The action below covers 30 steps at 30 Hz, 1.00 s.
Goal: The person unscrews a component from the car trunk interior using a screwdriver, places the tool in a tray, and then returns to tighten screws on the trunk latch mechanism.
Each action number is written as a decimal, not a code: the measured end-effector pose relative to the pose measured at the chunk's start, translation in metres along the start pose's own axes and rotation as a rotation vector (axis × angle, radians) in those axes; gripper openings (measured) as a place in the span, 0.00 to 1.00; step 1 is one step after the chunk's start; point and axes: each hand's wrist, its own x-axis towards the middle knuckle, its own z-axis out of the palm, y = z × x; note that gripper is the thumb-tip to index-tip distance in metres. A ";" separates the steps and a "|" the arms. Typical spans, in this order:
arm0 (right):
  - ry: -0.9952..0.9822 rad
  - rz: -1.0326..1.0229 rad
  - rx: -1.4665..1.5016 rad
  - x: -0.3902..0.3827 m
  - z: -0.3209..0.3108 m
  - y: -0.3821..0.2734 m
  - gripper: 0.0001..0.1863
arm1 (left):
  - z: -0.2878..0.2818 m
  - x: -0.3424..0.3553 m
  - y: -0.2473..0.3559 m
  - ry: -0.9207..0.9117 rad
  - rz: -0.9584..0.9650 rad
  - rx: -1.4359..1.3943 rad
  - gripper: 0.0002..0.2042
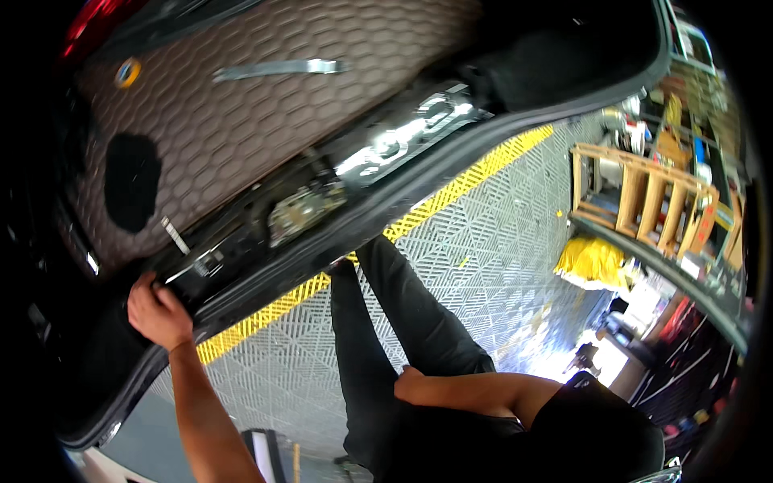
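At the left end of a car boot's rear sill, my left hand (pixel 159 312) has its fingers bent against the black trim (pixel 121 322). Close by sit a small silver metal piece (pixel 208 264) and a short pale strip (pixel 174 236). My right hand (pixel 411 385) rests against my thigh, its fingers mostly hidden. Midway along the sill, exposed metal parts (pixel 306 211) show in a gap, beside a shiny cut-out metal panel (pixel 407 135). On the brown quilted boot mat (pixel 266 129) lie a long flat silver bar (pixel 278 69), a yellow roll of tape (pixel 127 73) and a black patch (pixel 133 181).
My legs (pixel 411 310) stand at the bumper, on grey patterned floor tiles (pixel 499 233) with a yellow strip (pixel 278 314). To the right are a wooden slatted frame (pixel 644 197) on a bench and a yellow bundle (pixel 592 262) below it.
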 end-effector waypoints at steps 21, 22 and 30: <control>0.476 -0.293 0.665 -0.181 0.170 0.272 0.13 | -0.055 -0.268 0.490 -0.624 -0.113 0.150 0.19; 0.587 -0.301 0.633 -0.200 0.164 0.286 0.11 | -0.042 -0.251 0.543 -0.672 -0.050 0.034 0.18; 0.390 -0.291 0.911 -0.340 0.121 0.448 0.15 | -0.027 -0.087 0.877 -0.788 0.160 -0.620 0.15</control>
